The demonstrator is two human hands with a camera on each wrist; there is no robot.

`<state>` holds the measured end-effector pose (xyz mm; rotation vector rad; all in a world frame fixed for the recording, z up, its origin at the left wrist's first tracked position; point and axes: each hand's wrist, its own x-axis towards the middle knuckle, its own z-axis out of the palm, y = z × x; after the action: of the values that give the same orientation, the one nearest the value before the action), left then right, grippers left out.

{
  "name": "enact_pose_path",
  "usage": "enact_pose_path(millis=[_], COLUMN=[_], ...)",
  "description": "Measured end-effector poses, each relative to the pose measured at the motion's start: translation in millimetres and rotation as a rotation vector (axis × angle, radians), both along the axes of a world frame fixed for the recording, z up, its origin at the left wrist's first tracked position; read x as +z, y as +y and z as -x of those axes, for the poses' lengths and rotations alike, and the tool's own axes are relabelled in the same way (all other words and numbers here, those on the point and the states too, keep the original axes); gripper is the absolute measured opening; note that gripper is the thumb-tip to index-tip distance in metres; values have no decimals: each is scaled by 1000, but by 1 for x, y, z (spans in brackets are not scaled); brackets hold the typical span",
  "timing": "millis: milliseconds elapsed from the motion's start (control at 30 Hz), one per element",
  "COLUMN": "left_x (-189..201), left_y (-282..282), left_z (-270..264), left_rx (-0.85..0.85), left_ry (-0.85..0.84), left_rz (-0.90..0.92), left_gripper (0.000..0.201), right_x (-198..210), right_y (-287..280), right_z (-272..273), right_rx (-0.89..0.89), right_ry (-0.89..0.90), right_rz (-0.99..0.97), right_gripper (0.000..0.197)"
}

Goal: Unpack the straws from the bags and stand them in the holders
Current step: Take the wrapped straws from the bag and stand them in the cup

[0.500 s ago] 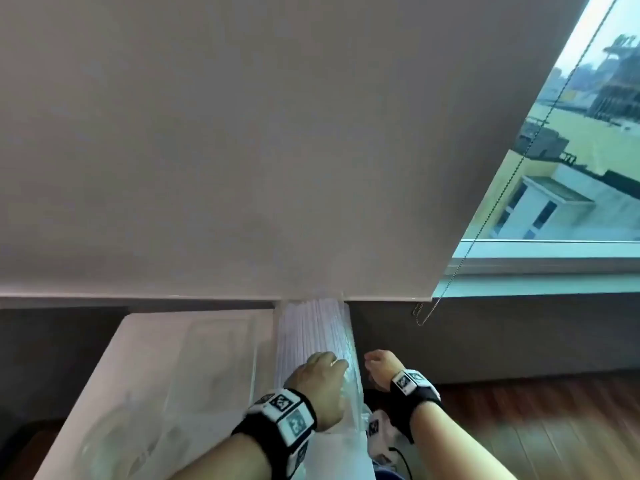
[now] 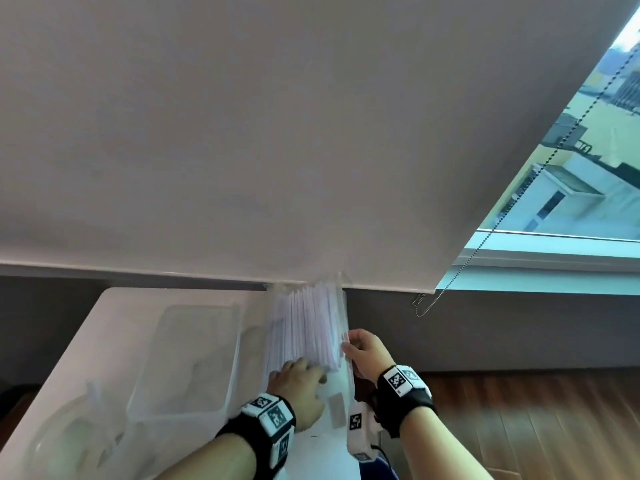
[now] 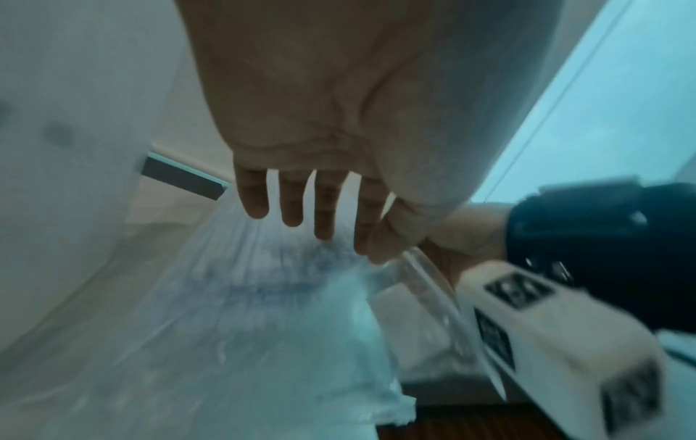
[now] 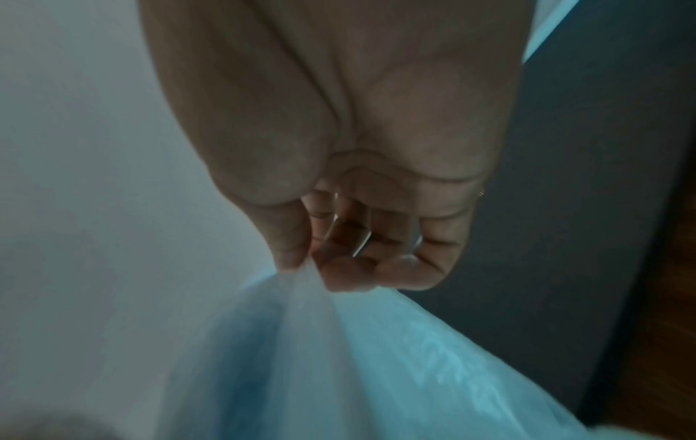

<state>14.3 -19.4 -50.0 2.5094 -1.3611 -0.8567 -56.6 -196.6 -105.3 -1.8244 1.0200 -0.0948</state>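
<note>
Clear plastic formed the bag [image 2: 341, 341] of white straws [image 2: 304, 327], which lay lengthwise along the right edge of the white table [image 2: 114, 341], its far end reaching the foot of the roller blind [image 2: 277, 133]. Your right hand [image 2: 365, 355] pinched the bag's right side between thumb and curled fingers [image 4: 350, 268], while your left hand [image 2: 298, 386] rested on the near end of the straws with fingers [image 3: 290, 205] straight and spread. Beside the bag, to its left, sat a transparent tray [image 2: 194, 358].
</note>
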Motion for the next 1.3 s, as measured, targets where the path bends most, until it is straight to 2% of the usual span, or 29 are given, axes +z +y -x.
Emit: enact_pose_path(millis=[100, 167, 233, 300, 367, 433, 567, 633, 700, 833, 900, 1033, 1167, 1300], left_x=[13, 17, 23, 27, 32, 38, 45, 44, 39, 36, 37, 38, 31, 17], left_y=[-7, -8, -4, 0, 6, 15, 49, 69, 89, 141, 173, 232, 285, 319], left_z=[-13, -19, -20, -19, -17, -10, 13, 27, 38, 58, 60, 52, 39, 23], left_rx=[75, 82, 75, 84, 126, 165, 151, 110, 72, 85, 150, 276, 534, 650], left_ry=[-39, -75, -119, -180, -192, -149, -112, -106, -104, -160, -122, 87, 353, 390], left_rz=[225, 365, 474, 575, 652, 664, 598, 569, 592, 675, 714, 756, 792, 790], left_gripper=[36, 41, 49, 54, 58, 62, 76, 76, 70, 40, 30, 20, 14, 11], right_x=[27, 46, 67, 82, 88, 94, 112, 117, 121, 124, 123, 119, 112, 103], right_y=[6, 17, 33, 49, 63, 75, 104, 114, 120, 140, 151, 174, 205, 239], right_z=[8, 16, 27, 42, 59, 77, 113, 130, 143, 163, 166, 162, 138, 103], right_rx=[94, 122, 84, 37, 59, 120, 276, 331, 356, 410, 416, 434, 478, 559], right_ry=[54, 43, -15, -65, -66, -38, 82, 69, 20, -32, -57, -65, -51, -34], right_rz=[190, 272, 252, 240, 327, 452, 591, 614, 627, 639, 619, 559, 503, 474], right_gripper=[6, 12, 13, 24, 41, 49, 40, 40, 42, 41, 41, 36, 38, 38])
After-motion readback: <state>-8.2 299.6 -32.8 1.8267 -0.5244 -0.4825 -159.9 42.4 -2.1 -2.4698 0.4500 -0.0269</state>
